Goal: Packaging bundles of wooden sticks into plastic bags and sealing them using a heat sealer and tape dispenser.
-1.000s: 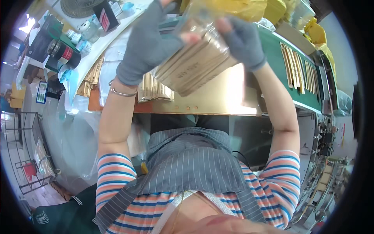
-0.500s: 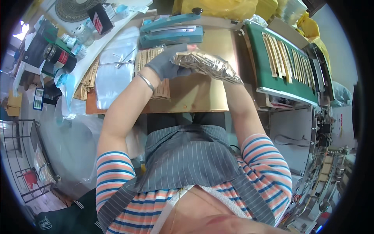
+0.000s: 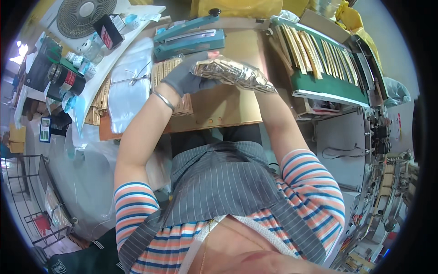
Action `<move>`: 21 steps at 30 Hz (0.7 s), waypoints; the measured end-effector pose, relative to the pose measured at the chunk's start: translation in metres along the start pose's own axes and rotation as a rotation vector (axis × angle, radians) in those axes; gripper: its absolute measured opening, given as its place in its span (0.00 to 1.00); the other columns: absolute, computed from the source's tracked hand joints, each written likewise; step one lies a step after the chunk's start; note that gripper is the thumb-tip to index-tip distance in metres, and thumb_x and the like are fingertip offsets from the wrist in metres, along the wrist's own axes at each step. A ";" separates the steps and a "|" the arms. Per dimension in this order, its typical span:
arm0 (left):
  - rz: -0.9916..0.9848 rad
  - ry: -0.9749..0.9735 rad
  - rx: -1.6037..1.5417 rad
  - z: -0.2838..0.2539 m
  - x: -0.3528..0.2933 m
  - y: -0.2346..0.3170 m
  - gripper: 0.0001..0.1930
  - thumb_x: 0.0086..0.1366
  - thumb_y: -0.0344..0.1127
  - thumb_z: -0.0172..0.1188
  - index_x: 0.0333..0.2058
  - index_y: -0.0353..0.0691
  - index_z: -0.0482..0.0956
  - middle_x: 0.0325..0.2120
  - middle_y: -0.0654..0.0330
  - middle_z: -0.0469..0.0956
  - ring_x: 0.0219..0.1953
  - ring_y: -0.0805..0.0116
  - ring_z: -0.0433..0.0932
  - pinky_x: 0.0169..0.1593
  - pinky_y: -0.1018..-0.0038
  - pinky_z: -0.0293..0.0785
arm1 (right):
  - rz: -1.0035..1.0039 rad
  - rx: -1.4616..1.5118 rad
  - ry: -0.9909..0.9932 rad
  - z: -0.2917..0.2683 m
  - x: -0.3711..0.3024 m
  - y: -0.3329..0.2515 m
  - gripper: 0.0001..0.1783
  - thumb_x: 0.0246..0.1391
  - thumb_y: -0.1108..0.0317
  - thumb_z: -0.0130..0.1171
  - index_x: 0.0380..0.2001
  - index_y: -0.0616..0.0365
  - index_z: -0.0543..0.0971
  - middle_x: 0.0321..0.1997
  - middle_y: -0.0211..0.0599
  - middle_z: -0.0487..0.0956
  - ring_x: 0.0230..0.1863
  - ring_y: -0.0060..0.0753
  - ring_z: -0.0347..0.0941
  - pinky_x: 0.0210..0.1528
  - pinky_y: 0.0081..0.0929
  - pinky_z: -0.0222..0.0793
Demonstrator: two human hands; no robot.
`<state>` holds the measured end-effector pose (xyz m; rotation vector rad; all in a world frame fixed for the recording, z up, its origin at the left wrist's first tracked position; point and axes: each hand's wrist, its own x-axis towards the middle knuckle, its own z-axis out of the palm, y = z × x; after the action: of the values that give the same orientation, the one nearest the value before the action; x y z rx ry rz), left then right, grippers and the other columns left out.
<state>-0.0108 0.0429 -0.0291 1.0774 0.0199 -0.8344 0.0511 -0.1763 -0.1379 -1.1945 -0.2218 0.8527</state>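
Observation:
My left hand point(image 3: 187, 78), in a grey glove with a bare fingertip showing, is closed on the left end of a shiny, crinkled brown-and-gold package point(image 3: 228, 72). Light printing shows through or on its wrap, and I cannot make out its contents. The package is held raised over the board on the table. From the right, my right forearm point(image 3: 280, 114) reaches the other end of it. My right hand is hidden behind the package, so its fingers do not show. Beneath the left hand lie stacks of flat brown printed pieces point(image 3: 166, 68).
A blue-green lever sealer point(image 3: 189, 44) stands at the back. Clear plastic bags point(image 3: 132, 86) tied with string lie at the left. On the right, a green tray point(image 3: 315, 84) carries rows of brown strips. Bottles and a fan point(image 3: 84, 16) occupy the far left.
The view has shifted slightly, so the table and the things on it appear displaced. My hands keep nearly the same pose with the package between them.

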 end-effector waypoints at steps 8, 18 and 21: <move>0.179 0.044 0.155 0.009 -0.004 -0.006 0.23 0.61 0.54 0.56 0.47 0.43 0.72 0.34 0.62 0.77 0.36 0.67 0.78 0.36 0.71 0.79 | 0.193 0.419 -0.003 -0.009 -0.008 0.004 0.23 0.59 0.62 0.51 0.56 0.55 0.67 0.51 0.31 0.73 0.46 0.19 0.70 0.45 0.18 0.68; 0.777 0.117 0.594 -0.026 0.003 -0.041 0.30 0.50 0.37 0.69 0.50 0.33 0.69 0.37 0.59 0.78 0.40 0.69 0.76 0.45 0.73 0.73 | -0.469 -0.811 0.253 -0.028 0.002 0.129 0.28 0.59 0.62 0.49 0.61 0.56 0.60 0.62 0.33 0.64 0.61 0.32 0.58 0.65 0.28 0.46; 0.492 0.043 0.509 -0.034 0.027 -0.061 0.25 0.49 0.31 0.68 0.47 0.32 0.74 0.37 0.61 0.79 0.41 0.70 0.76 0.46 0.75 0.71 | -0.144 -1.292 0.526 -0.052 -0.013 0.134 0.26 0.57 0.52 0.50 0.55 0.55 0.70 0.50 0.37 0.76 0.49 0.31 0.70 0.51 0.21 0.63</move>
<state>-0.0165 0.0410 -0.1040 1.4958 -0.4260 -0.3706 0.0099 -0.2082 -0.2727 -2.5097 -0.4419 0.1505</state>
